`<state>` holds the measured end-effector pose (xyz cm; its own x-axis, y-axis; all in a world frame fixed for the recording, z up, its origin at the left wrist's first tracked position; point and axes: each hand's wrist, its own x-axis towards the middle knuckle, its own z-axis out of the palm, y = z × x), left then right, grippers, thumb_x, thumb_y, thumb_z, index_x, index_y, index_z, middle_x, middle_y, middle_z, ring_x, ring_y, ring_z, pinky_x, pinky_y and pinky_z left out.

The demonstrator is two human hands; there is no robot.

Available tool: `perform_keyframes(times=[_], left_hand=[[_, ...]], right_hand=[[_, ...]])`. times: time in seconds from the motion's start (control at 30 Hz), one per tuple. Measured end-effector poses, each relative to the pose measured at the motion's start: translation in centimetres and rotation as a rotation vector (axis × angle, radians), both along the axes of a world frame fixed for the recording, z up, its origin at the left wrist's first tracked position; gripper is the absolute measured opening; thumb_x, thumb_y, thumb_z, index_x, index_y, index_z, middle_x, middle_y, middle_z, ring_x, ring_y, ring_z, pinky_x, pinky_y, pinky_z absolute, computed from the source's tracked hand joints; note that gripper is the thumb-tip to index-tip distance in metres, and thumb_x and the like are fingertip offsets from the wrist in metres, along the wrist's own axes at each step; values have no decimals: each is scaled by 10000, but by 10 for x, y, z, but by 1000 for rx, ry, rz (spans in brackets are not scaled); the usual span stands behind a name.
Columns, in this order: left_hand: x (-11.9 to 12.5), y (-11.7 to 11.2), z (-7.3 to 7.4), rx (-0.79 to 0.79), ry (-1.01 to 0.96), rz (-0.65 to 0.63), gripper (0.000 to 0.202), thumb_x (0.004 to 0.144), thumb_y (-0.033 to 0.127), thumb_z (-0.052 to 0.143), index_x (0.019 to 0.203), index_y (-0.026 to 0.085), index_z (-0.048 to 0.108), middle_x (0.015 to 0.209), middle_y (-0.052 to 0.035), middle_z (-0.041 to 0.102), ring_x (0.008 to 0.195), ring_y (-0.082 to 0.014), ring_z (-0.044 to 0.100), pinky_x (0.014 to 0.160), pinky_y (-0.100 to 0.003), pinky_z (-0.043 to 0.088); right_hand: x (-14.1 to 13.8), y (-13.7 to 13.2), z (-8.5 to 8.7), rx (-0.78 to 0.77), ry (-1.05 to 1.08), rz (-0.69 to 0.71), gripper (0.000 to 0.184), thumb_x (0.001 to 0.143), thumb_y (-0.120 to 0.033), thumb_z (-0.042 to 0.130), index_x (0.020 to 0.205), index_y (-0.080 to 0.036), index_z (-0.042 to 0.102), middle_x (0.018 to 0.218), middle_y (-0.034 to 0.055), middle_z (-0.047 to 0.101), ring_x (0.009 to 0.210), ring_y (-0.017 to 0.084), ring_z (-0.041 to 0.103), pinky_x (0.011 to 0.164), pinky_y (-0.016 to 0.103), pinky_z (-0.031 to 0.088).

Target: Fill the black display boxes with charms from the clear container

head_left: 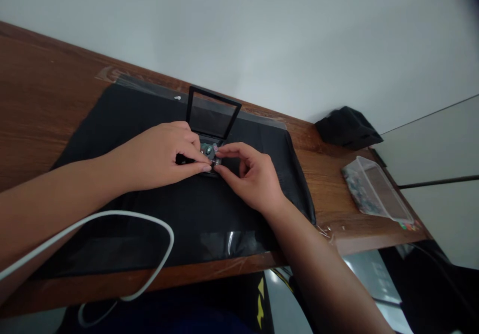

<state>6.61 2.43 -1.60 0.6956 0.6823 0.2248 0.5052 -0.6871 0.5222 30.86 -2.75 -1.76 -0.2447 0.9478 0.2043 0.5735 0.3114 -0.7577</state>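
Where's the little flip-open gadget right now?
Head view: the flip-open gadget sits in the middle of the black mat, lid up, held between the left hand and right hand.

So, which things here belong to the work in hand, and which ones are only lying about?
In hand: flip-open device, gripped by left hand and right hand; black mat under it.
Lying about: clear plastic box, black block, white cable.

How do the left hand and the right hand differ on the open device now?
The left hand lies palm down, covering the left side of the open device; the right hand stands arched at its near right corner. Left fingers lie flat; right thumb and forefinger pinch its near edge. Both touch it.
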Motion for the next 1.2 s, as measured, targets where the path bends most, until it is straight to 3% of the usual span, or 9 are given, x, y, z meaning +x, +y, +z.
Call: perform_keyframes(times=[0.2, 0.5, 0.87, 1.07, 1.2], left_hand=[[2, -2, -3, 56, 2, 16, 283, 1009, 516, 637, 977, 429, 905, 938, -47, 740, 923, -263, 589, 887, -422, 462], [2, -4, -3, 81, 6, 56, 304, 1000, 530, 624, 1069, 417, 898, 1113, -64, 738, 1111, -323, 584, 1070, -510, 438], [0, -6, 1, 175, -62, 121, 326, 1019, 533, 597, 1106, 361, 860, 1088, -33, 723, 1089, -303, 598, 1034, -466, 458], [-3, -4, 4, 187, 1, 194, 347, 1002, 538, 590, 935, 337, 866, 1049, -31, 712, 1059, -295, 573, 1034, -483, 451], [-2, -6, 2, 193, 47, 182, 389, 1042, 496, 535, 944, 339, 877, 1079, -18, 721, 1082, -287, 562, 1035, -504, 443]], right_hand=[[0, 0, 0, 4, 10, 6, 257, 911, -290, 789, 1163, -241, 784, 1147, 17, 866, 554, 91, 555, 592, 278, 473], [1, 0, 1, 18, -14, 13, 273, 912, -266, 786, 1184, -241, 783, 1150, 22, 867, 592, 103, 616, 595, 274, 474], [3, 1, -1, 20, 36, 39, 311, 895, -213, 793, 1205, -232, 775, 1151, 15, 869, 508, 66, 533, 555, 257, 459], [2, -1, -1, 23, 40, 47, 317, 886, -212, 798, 1202, -226, 772, 1122, 18, 865, 503, 57, 521, 526, 243, 433], [3, -2, 0, 19, 29, 51, 329, 879, -215, 800, 1207, -221, 768, 1116, 22, 865, 496, 53, 511, 512, 239, 419]])
